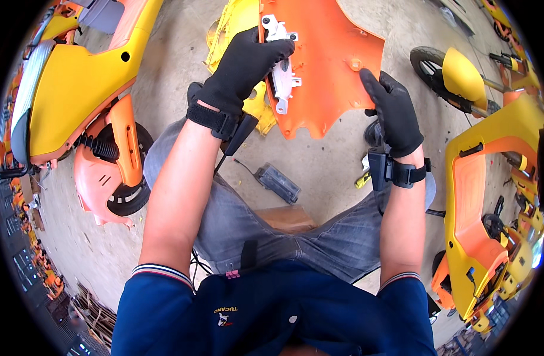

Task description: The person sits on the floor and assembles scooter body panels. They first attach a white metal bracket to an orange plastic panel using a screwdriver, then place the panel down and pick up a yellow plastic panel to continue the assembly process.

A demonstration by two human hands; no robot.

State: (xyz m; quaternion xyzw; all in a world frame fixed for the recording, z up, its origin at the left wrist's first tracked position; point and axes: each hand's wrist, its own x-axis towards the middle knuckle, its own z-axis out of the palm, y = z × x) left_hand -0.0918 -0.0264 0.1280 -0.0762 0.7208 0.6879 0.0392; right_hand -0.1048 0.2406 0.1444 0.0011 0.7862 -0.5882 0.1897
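An orange plastic body panel (325, 65), its inner face toward me, is held up in front of my knees. Along its left edge lies a long white fitting with mounting tabs (282, 83). My left hand (245, 62), in a black glove, is closed with its thumb pressed on this fitting; its other fingers are partly hidden. My right hand (396, 110), also gloved, grips the panel's lower right edge, thumb on the inner face and fingers mostly out of sight behind. Both wrists wear black straps with small devices.
Yellow panels (260, 110) lie beyond the orange one. On the concrete floor between my legs are a dark rectangular box with a cable (278, 183) and a piece of cardboard (284, 218). Yellow-and-orange scooters stand to the left (76, 101) and right (471, 207).
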